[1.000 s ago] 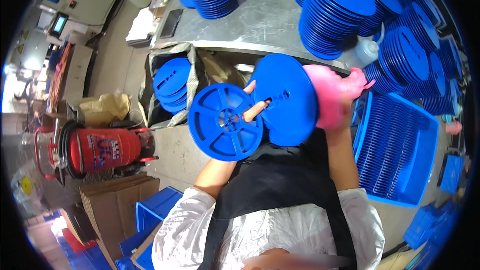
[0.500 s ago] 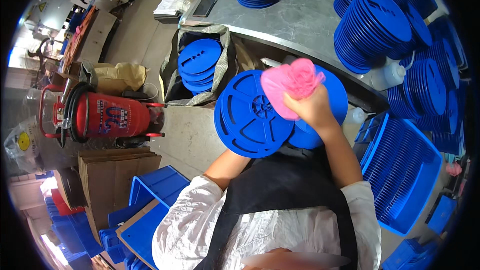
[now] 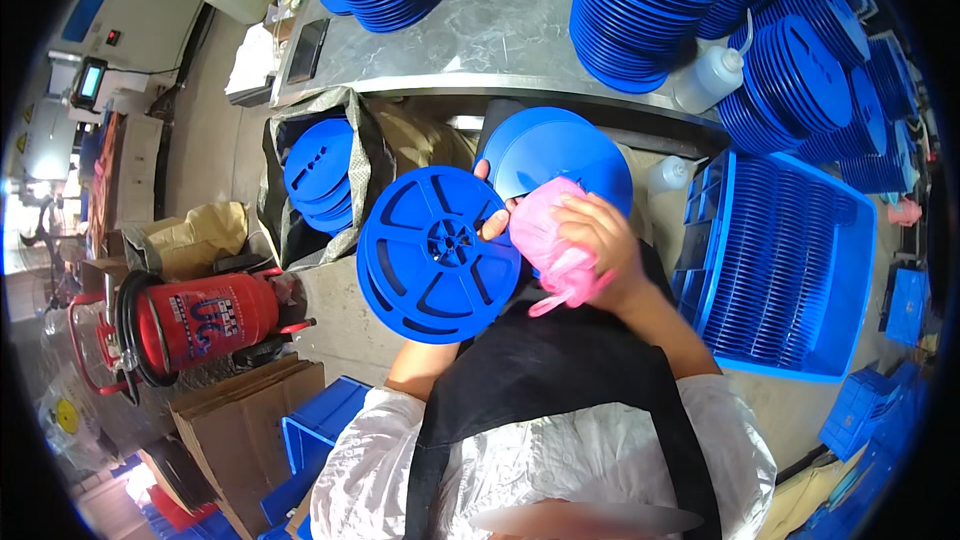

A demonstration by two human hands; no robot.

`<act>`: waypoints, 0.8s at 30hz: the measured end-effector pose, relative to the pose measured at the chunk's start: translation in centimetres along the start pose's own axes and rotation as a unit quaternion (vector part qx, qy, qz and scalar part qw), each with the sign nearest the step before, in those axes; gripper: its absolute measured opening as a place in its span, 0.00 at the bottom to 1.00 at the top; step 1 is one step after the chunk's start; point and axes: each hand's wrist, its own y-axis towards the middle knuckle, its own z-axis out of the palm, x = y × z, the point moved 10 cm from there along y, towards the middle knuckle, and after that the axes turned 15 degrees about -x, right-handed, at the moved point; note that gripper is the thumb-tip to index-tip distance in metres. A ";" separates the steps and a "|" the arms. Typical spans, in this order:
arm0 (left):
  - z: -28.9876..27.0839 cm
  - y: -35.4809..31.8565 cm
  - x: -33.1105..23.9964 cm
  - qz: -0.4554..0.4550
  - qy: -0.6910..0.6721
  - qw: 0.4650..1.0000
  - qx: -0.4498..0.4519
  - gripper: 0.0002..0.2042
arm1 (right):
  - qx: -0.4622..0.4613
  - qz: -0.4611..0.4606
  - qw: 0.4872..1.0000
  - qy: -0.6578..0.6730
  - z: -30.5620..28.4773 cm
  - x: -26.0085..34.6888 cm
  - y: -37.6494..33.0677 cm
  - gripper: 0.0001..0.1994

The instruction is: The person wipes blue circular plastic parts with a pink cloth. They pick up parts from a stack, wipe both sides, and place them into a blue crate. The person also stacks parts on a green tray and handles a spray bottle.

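Pink cloth, one bundle, fills the right grip near two bottles.

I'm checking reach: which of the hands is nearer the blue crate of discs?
Right. The right hand, gripping the pink cloth, is left of the blue crate; the left hand, at the spoked blue reel, is farther left.

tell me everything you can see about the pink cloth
The pink cloth is plain, bright pink and looks like soft, thin fabric. It is bunched into a creased wad, with a loose, gathered end trailing at the bottom. The right hand grips it, fingers curled over its right side. It covers the lower part of a smooth blue disc, apparently resting against it, just right of a spoked blue reel. Whether it touches the left hand is unclear.
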 end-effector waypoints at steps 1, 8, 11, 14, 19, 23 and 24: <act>-0.5 -1.3 0.1 0.003 0.006 1.000 0.006 0.28 | 0.002 -0.002 1.000 0.017 -0.3 -0.9 -0.7 0.21; 1.0 -0.9 0.5 0.033 0.041 0.998 0.042 0.28 | -0.015 0.215 0.971 0.104 3.6 -7.0 6.2 0.15; 1.5 -0.4 0.4 0.050 0.059 0.996 0.050 0.28 | 0.126 0.133 0.977 0.105 6.1 -0.8 6.4 0.20; 1.9 0.2 0.8 0.063 0.069 0.993 0.065 0.29 | 0.147 0.052 0.981 0.114 5.3 0.0 3.4 0.26; 1.3 -0.5 1.7 0.075 0.074 0.991 0.078 0.29 | 0.183 -0.076 0.973 0.120 2.0 -0.2 -0.8 0.19; 2.7 0.5 2.2 0.083 0.076 0.991 0.066 0.29 | -0.008 0.076 0.993 0.089 -2.4 -8.2 -2.1 0.11; 3.3 0.8 2.5 0.087 0.074 0.991 0.073 0.29 | -0.066 0.182 0.980 0.055 -3.4 -11.3 -2.3 0.09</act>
